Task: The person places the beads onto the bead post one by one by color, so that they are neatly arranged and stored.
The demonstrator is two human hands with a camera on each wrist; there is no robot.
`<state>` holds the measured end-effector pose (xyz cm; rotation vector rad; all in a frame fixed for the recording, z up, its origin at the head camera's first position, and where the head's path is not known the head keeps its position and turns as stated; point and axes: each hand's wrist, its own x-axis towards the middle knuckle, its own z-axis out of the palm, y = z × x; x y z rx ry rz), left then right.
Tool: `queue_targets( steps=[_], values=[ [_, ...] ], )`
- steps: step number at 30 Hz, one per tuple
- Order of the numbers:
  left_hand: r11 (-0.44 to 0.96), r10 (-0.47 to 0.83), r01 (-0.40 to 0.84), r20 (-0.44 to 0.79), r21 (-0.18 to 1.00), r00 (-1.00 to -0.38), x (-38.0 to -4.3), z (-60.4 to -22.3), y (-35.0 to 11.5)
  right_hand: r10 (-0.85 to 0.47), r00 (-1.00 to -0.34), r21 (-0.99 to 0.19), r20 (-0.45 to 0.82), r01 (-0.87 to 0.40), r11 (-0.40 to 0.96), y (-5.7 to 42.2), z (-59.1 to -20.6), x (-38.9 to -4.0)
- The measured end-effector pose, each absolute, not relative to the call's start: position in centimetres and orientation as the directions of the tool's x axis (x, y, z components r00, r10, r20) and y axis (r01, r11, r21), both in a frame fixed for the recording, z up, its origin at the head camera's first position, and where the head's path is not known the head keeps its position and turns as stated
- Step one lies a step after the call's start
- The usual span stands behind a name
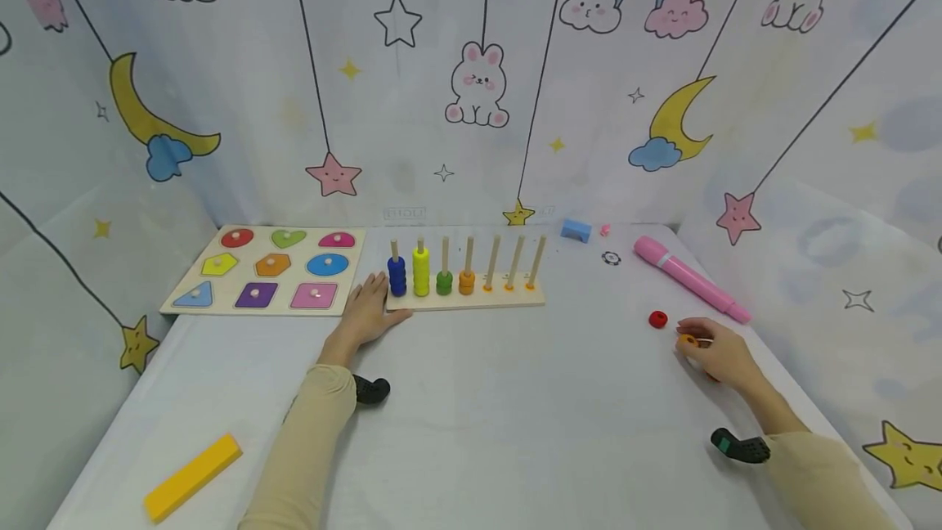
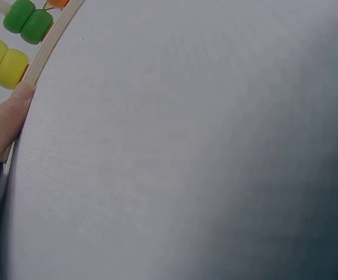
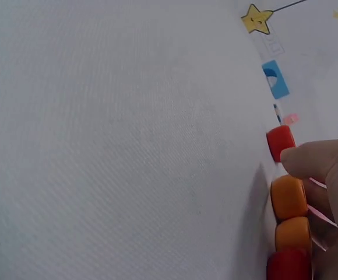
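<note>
A wooden peg board [image 1: 471, 305] stands at the back middle, its upright pegs carrying blue beads [image 1: 397, 276], yellow beads [image 1: 421, 272], green beads [image 1: 444, 283] and orange beads [image 1: 467, 283]. My left hand [image 1: 365, 313] rests at the board's left end, fingers extended, with the thumb [image 2: 11, 114] along its front edge. On the right side, my right hand [image 1: 717, 354] has its thumb and fingers around an orange bead [image 3: 288, 197]. Beside that bead are another orange bead [image 3: 293, 234] and a red bead [image 3: 289, 265], partly hidden by the hand in the head view. A separate red bead [image 1: 658, 319] lies just beyond.
A shape puzzle board [image 1: 268, 311] lies left of the peg board. A pink marker [image 1: 692, 278] lies behind my right hand. Near the back edge are a blue block [image 1: 576, 231] and a small pink piece [image 1: 605, 230]. A yellow block [image 1: 193, 477] lies at front left.
</note>
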<state>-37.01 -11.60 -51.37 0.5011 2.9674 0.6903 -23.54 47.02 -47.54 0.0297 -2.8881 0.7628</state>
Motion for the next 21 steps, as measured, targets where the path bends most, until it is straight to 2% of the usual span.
queue_targets(
  steps=[6, 11, 16, 21],
  values=[
    [0.849, 0.321, 0.297, 0.02, 0.437, -0.947, -37.0, -51.3, -11.5, 0.001, -0.973, -0.438, 0.232, -0.103, 0.893, 45.9, -47.6, -23.5],
    [0.846, 0.326, 0.303, 0.024, 0.439, -0.945, -36.8, -51.3, -11.4, 0.009, -0.959, -0.44, 0.284, -0.122, 0.89, 45.9, -47.4, -23.9],
    [0.84, 0.325, 0.305, 0.034, 0.448, -0.945, -36.9, -51.2, -11.5, -0.016, -0.917, -0.472, 0.398, -0.22, 0.853, 45.2, -46.8, -25.4],
    [0.838, 0.329, 0.31, 0.038, 0.45, -0.944, -37.1, -51.5, -11.5, -0.05, -0.892, -0.494, 0.449, -0.294, 0.818, 44.1, -46.0, -26.6]
  ],
)
